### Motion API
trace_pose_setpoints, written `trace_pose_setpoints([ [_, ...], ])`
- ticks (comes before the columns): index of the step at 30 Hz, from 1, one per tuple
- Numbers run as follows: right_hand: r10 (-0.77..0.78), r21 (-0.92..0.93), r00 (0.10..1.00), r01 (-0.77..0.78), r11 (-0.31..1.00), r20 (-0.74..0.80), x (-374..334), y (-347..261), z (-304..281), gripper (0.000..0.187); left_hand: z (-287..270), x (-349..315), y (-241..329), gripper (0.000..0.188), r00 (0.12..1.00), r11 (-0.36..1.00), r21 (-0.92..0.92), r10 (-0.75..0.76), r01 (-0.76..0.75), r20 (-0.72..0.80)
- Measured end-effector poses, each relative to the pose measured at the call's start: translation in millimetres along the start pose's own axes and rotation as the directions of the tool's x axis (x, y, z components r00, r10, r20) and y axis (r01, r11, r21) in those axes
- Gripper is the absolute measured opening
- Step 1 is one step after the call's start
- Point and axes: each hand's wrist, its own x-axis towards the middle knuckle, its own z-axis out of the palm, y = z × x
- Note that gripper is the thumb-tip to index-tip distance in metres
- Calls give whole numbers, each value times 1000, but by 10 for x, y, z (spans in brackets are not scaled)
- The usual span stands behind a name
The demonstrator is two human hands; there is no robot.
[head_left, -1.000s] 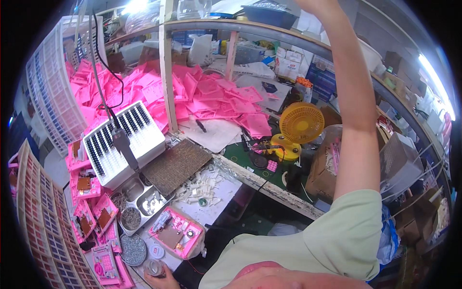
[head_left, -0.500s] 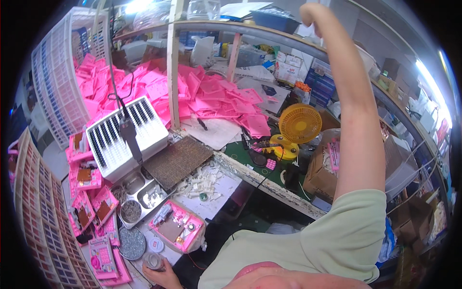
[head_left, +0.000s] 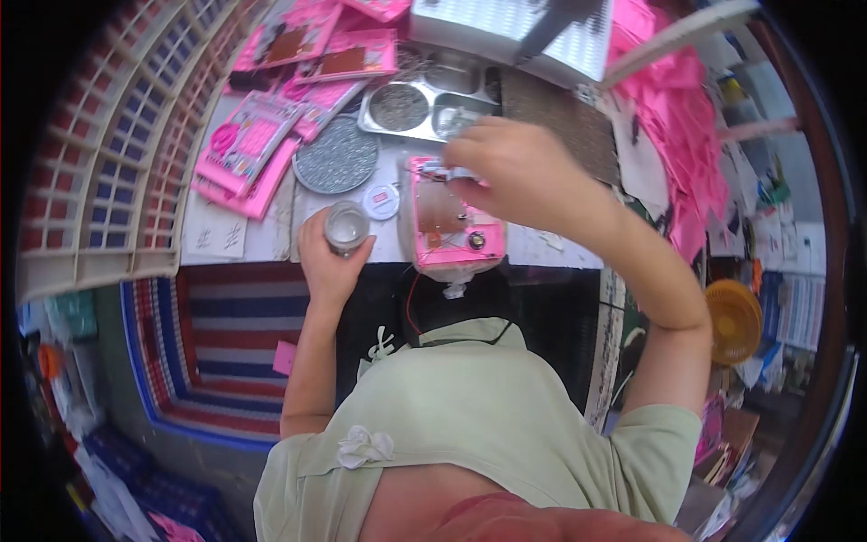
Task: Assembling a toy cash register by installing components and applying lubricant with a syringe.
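My left hand [head_left: 327,264] is wrapped around a small clear glass jar [head_left: 347,223] near the table's front edge. Beside the jar lies a round white lid [head_left: 380,202]. My right hand [head_left: 517,170] hovers over a pink plastic casing [head_left: 453,255], its fingers bent together; whatever they may hold is hidden. The casing lies on a wrapped block and contains a brown circuit board [head_left: 439,210], with a round metal part [head_left: 476,240] at its lower right. A grey-white part at the casing's far end shows partly under my right fingertips.
A round dish of grey bits [head_left: 337,155] and a steel compartment tray [head_left: 400,132] stand behind the jar. Other pink casings [head_left: 256,144] are stacked at left beside a tall plastic crate [head_left: 107,172]. A white rack [head_left: 492,29] and a brown textured board [head_left: 560,122] lie further back.
My right arm has come down from the shelf at the upper right to the pink casing. The view has swung toward the left side of the table. My left hand still holds the jar.
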Motion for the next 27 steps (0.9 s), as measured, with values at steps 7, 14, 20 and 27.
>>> trace_pose_setpoints([
  [7,-59,-165,954,111,980,293,754,-336,1252,48,-245,-82,26,71,998,998,59,-33,37,-60],
  [14,-40,-88,959,67,994,280,770,-253,1367,53,-414,-70,95,71,993,998,44,-34,39,-112],
  [20,-141,661,987,59,749,71,772,-62,858,63,-513,77,389,65,996,987,-137,-83,80,-14],
  [27,-445,512,895,386,767,-8,602,-317,362,52,-472,226,692,68,980,917,-384,-33,109,198],
])
